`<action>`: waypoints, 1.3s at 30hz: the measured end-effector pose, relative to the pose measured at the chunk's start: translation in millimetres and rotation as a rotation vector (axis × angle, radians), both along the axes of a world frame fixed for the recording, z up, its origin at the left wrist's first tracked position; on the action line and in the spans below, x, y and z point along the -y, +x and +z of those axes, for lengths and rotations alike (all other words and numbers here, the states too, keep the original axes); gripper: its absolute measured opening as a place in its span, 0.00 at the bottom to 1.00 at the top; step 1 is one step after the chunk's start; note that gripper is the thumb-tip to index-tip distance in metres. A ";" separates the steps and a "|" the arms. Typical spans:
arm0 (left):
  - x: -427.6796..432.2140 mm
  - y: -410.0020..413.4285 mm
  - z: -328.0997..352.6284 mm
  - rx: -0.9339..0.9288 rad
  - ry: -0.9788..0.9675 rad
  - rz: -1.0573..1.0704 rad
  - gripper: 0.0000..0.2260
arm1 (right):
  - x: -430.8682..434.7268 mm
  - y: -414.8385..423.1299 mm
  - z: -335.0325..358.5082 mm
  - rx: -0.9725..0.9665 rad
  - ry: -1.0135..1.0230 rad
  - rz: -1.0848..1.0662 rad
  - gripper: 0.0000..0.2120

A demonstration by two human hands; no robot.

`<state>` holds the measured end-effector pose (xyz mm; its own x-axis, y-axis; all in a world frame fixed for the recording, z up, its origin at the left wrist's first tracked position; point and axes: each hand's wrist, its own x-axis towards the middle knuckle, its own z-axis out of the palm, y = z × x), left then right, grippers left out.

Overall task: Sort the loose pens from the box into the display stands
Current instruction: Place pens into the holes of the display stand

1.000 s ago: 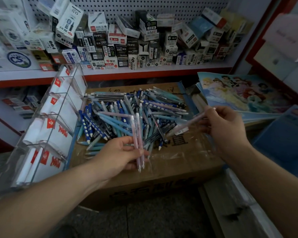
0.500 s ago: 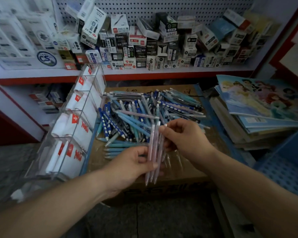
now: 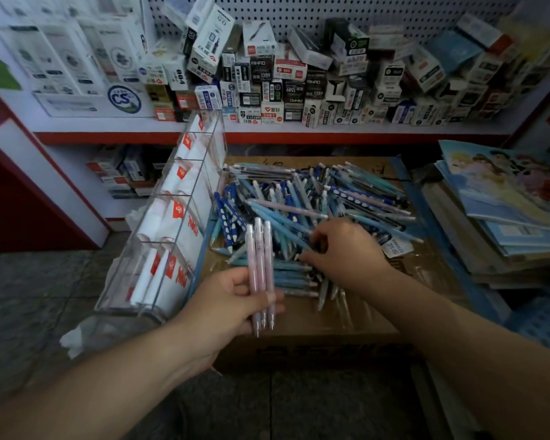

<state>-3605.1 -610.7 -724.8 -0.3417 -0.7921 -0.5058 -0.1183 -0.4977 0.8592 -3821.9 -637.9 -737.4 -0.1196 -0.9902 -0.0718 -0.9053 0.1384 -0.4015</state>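
A heap of loose blue, teal and pink pens (image 3: 315, 198) lies on top of a brown cardboard box (image 3: 331, 325). My left hand (image 3: 226, 303) grips three pale pink pens (image 3: 260, 258), held upright side by side over the box's near left corner. Over the near part of the heap, my right hand (image 3: 343, 252) has its bent fingertips down among the blue pens; I cannot tell whether they pinch one. A clear acrylic display stand (image 3: 172, 236) with several compartments and white-and-red cards leans against the box's left side.
A red-edged shelf (image 3: 299, 134) behind the box carries many small stationery boxes in front of a pegboard. A stack of cartoon-cover notebooks (image 3: 502, 198) lies to the right. A blue perforated crate (image 3: 540, 325) sits at the lower right. Grey floor lies on the left.
My right hand added a third pink pen to my left hand's bundle, then let go and moved back onto the heap. My left hand keeps its hold on the bundle.
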 end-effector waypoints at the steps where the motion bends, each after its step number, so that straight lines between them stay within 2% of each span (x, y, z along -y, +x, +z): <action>1: 0.5 1.1 0.8 -0.004 -0.006 0.004 0.12 | 1.0 1.5 -0.6 -0.017 -0.012 -0.005 0.11; 4: 0.6 2.8 3.6 -0.016 -0.011 0.001 0.11 | 1.1 1.0 1.5 0.060 -0.025 -0.054 0.08; 7: 1.1 5.1 5.4 -0.014 -0.009 -0.010 0.11 | -4.9 -3.6 12.2 0.248 -0.097 -0.101 0.07; 12: 2.9 6.3 7.3 -0.046 -0.015 -0.036 0.13 | -13.9 -20.6 46.2 0.954 -0.232 -0.316 0.02; 14: 1.1 3.5 8.9 -0.055 -0.034 -0.051 0.13 | -15.8 -30.5 52.7 1.110 -0.256 -0.353 0.04; 15: 0.2 2.1 9.5 -0.054 -0.047 -0.053 0.13 | -17.1 -34.7 53.4 1.112 -0.243 -0.346 0.05; 18: 1.2 -0.2 6.9 -0.035 -0.073 -0.043 0.13 | -22.0 -42.0 49.7 0.945 -0.162 -0.277 0.07; 22: 2.6 -0.6 7.0 -0.049 -0.070 -0.077 0.13 | -31.5 -25.5 50.1 0.776 0.015 -0.094 0.08; 26: 0.9 -4.1 7.0 -0.068 -0.032 -0.178 0.14 | -33.6 8.2 48.9 0.776 0.031 -0.018 0.06; 31: 0.7 -4.0 3.4 -0.096 -0.056 -0.223 0.17 | -27.2 17.2 46.1 0.769 -0.041 -0.067 0.07; 36: 2.4 -1.3 3.0 -0.118 -0.036 -0.226 0.18 | -23.1 18.4 40.4 0.823 -0.015 -0.099 0.09; 39: 1.2 -1.3 2.1 -0.105 -0.028 -0.194 0.18 | -21.6 18.8 39.1 0.885 0.017 -0.097 0.06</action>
<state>-3606.4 -612.0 -722.7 -0.5386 -0.7195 -0.4385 -0.1191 -0.4502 0.8849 -3803.1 -616.3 -698.4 -0.0968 -0.9766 -0.1921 -0.2485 0.2106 -0.9455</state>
